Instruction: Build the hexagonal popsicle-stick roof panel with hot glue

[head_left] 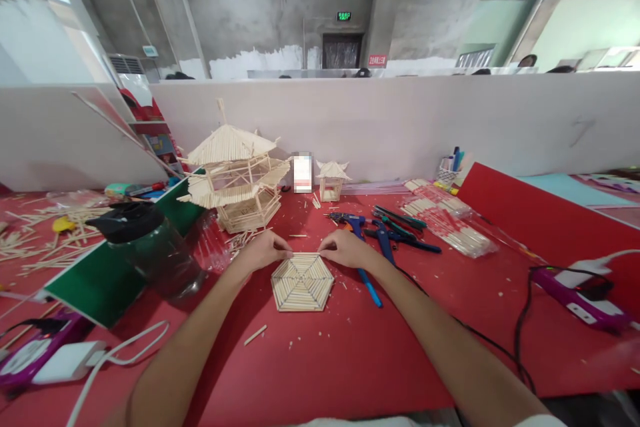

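Observation:
A hexagonal panel of thin wooden sticks (303,283), with dark lines running from its centre to the corners, lies flat on the red table. My left hand (265,248) pinches its far left corner, thumb and fingers together. At the far right corner my right hand (345,248) does the same; whether a small stick is between the fingertips is too small to tell. Just beyond the hands stands a tiered stick pavilion (233,180) on the left and a small stick pavilion (331,181) in the middle. A loose stick (255,335) rests nearer to me.
Right of my right hand lie a blue glue gun (384,240), pliers (400,219) and bagged sticks (455,220). A dark bottle (155,250) leans by a green board (107,280) at left. Purple power strips (575,297) and cables flank both arms. A white partition (390,127) borders the back.

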Tool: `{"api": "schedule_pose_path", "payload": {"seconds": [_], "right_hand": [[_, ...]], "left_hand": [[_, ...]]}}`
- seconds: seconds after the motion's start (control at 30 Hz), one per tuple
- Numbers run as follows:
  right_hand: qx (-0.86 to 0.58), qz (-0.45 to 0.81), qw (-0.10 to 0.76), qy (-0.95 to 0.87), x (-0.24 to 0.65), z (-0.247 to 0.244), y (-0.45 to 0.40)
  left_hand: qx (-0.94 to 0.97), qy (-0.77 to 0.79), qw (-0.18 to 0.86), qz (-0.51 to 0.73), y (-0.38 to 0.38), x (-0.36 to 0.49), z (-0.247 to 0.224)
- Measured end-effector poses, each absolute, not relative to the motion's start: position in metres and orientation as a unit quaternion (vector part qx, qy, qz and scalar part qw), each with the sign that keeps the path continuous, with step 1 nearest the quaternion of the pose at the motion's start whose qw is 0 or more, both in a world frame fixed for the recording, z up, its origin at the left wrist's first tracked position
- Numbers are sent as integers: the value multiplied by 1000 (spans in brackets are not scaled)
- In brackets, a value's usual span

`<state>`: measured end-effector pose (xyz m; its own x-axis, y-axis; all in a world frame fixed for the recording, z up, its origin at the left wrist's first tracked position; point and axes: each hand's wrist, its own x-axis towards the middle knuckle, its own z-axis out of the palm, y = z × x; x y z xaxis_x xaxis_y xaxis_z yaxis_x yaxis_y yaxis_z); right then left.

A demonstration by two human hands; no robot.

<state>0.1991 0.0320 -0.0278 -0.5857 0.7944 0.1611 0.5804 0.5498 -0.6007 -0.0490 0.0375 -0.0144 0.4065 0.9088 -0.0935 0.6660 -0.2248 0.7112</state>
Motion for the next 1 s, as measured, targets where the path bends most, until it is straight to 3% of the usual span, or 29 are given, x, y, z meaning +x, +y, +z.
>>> {"api": "schedule_pose_path", "payload": {"seconds": [0.57, 1.0], "right_hand": [[-436, 265, 203, -835, 194, -22, 22], [-468, 332, 203, -794, 190, -15, 19]], "left_hand": [[758, 525, 352, 163, 34, -51, -11], [708, 546, 423, 150, 32, -56, -10]]}}
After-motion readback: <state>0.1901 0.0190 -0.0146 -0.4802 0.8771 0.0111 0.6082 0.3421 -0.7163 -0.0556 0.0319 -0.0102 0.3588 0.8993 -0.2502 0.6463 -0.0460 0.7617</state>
